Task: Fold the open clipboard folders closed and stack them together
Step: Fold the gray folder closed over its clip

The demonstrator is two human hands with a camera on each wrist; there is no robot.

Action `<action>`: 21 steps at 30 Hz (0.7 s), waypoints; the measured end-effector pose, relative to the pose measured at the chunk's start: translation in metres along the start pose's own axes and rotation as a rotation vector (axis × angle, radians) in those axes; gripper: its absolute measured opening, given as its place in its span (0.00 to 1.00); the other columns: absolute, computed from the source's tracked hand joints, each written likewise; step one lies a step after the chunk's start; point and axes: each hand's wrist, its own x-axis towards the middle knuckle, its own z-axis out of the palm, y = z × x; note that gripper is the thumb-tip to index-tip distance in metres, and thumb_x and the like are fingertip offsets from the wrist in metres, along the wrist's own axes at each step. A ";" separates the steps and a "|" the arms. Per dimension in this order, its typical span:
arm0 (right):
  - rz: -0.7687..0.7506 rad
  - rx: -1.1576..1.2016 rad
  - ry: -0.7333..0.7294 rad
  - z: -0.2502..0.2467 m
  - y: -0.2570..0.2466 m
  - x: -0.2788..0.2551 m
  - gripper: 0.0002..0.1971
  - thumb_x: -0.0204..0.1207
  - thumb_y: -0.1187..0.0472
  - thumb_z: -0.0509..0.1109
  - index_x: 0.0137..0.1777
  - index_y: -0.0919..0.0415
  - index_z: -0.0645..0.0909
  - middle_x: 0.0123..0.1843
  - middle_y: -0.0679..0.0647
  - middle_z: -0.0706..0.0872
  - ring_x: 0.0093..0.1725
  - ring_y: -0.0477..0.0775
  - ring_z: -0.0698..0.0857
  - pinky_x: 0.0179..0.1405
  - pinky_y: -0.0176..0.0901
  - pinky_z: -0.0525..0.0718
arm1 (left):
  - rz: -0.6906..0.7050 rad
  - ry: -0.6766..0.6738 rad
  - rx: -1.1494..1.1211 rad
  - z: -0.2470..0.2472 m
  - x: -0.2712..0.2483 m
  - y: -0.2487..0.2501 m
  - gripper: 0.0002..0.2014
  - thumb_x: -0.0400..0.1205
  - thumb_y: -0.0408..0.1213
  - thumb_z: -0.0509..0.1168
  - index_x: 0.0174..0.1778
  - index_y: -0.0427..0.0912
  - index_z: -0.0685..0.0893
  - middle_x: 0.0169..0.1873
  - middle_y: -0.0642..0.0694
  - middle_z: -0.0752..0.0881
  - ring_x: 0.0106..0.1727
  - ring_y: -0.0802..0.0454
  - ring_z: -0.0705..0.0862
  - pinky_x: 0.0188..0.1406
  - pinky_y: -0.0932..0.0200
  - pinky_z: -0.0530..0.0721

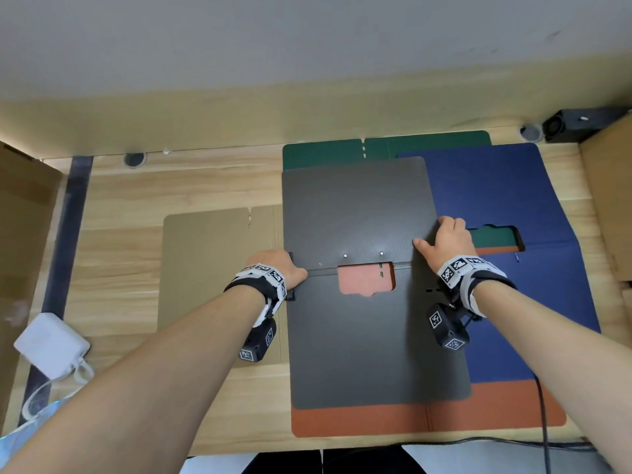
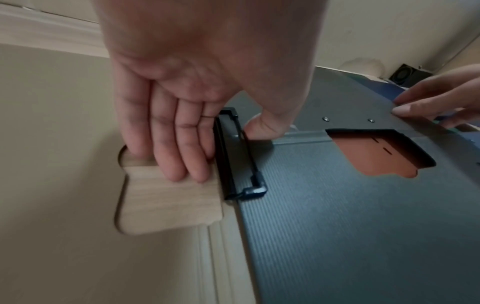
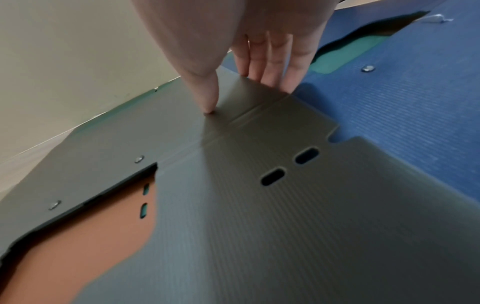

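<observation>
A grey clipboard folder [image 1: 359, 206] [image 2: 337, 226] [image 3: 259, 226] lies open in the middle, spine running left to right, its far half slightly raised. My left hand [image 1: 277, 268] [image 2: 182, 133] is at the spine's left end: straight fingers rest beside the black clip [image 2: 239, 160], thumb pressing on the grey cover. My right hand [image 1: 444, 237] [image 3: 259, 61] pinches the far half's right edge, thumb on top, fingers underneath. Open around it are an orange folder [image 1: 359, 420] [image 3: 78, 246] underneath, a blue folder [image 1: 496, 200] [image 3: 415, 123] to the right, a green folder [image 1: 325, 153] behind and a tan folder [image 1: 212, 268] [image 2: 52, 144] to the left.
The wooden table [image 1: 136, 200] ends at a wall behind. Cardboard boxes stand at the left [image 1: 20, 234] and right [image 1: 612, 200]. A white power adapter [image 1: 51, 343] lies front left, a small black box [image 1: 574, 124] sits back right, and a black cable [image 1: 543, 422] crosses the front right.
</observation>
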 end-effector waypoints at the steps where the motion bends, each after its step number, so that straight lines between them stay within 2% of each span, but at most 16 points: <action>1: 0.000 0.013 -0.009 0.000 0.003 0.001 0.34 0.75 0.49 0.74 0.74 0.67 0.67 0.70 0.66 0.71 0.67 0.70 0.76 0.67 0.59 0.75 | 0.005 0.001 0.002 0.000 0.000 0.000 0.15 0.73 0.51 0.59 0.28 0.43 0.77 0.27 0.47 0.81 0.29 0.47 0.79 0.29 0.60 0.74; 8: 0.029 0.077 -0.027 0.000 0.013 0.009 0.34 0.73 0.53 0.77 0.75 0.63 0.67 0.71 0.64 0.71 0.66 0.69 0.79 0.64 0.59 0.78 | 0.015 -0.030 -0.009 -0.005 0.000 -0.008 0.16 0.73 0.52 0.60 0.28 0.43 0.77 0.27 0.47 0.80 0.29 0.46 0.79 0.29 0.60 0.74; 12: 0.064 0.083 -0.016 -0.007 0.023 0.014 0.34 0.73 0.54 0.78 0.74 0.64 0.68 0.71 0.65 0.72 0.66 0.70 0.79 0.64 0.60 0.77 | -0.025 0.011 -0.002 -0.003 -0.003 -0.015 0.17 0.73 0.53 0.61 0.26 0.44 0.76 0.25 0.48 0.80 0.30 0.45 0.80 0.30 0.60 0.76; 16: 0.056 0.079 -0.018 -0.010 0.030 0.018 0.34 0.72 0.52 0.78 0.74 0.63 0.69 0.70 0.65 0.73 0.65 0.68 0.79 0.66 0.60 0.78 | -0.068 0.029 -0.029 0.004 -0.004 -0.019 0.20 0.74 0.57 0.60 0.24 0.45 0.75 0.24 0.49 0.79 0.27 0.48 0.78 0.28 0.62 0.74; 18: 0.056 0.083 -0.022 -0.009 0.030 0.018 0.34 0.73 0.51 0.77 0.73 0.64 0.70 0.70 0.64 0.73 0.65 0.68 0.79 0.66 0.59 0.78 | -0.077 0.036 -0.062 0.006 -0.005 -0.021 0.22 0.73 0.59 0.58 0.27 0.44 0.79 0.28 0.48 0.83 0.30 0.47 0.81 0.30 0.61 0.77; 21: 0.062 0.076 -0.015 -0.010 0.027 0.016 0.33 0.73 0.50 0.77 0.73 0.64 0.71 0.69 0.64 0.74 0.65 0.68 0.79 0.65 0.59 0.78 | -0.079 0.060 -0.125 0.009 -0.008 -0.027 0.24 0.76 0.60 0.57 0.39 0.41 0.85 0.38 0.46 0.85 0.38 0.45 0.84 0.39 0.57 0.83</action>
